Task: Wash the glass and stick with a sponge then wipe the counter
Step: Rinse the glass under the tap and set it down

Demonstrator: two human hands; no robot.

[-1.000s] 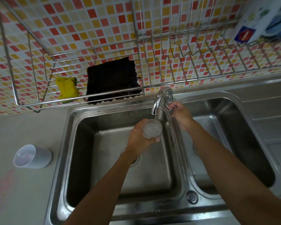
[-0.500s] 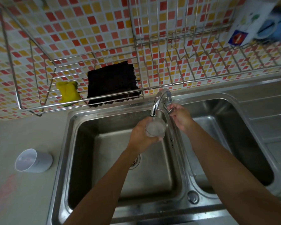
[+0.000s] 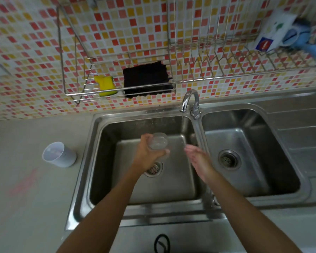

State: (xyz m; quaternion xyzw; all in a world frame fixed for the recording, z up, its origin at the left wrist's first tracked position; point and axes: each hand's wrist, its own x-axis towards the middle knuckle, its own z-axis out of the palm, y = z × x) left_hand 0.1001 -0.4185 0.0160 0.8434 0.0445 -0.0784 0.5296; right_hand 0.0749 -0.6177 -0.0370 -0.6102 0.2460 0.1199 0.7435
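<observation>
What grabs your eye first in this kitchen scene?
The mosaic wall of red, orange and yellow tiles fills the top. Below it, over the steel sink's left basin, the left hand holds a clear glass, with the right hand open beside it. A yellow sponge sits on the wire rack.

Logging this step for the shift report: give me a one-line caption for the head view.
Left hand holds the glass over the left sink basin; right hand open under the tap.

dim kitchen corner, mosaic wall

red and yellow tiled wall (image 3: 117, 24) behind a double steel sink (image 3: 199, 212); wire rack (image 3: 217, 77) above it, possibly wall-mounted.
</observation>
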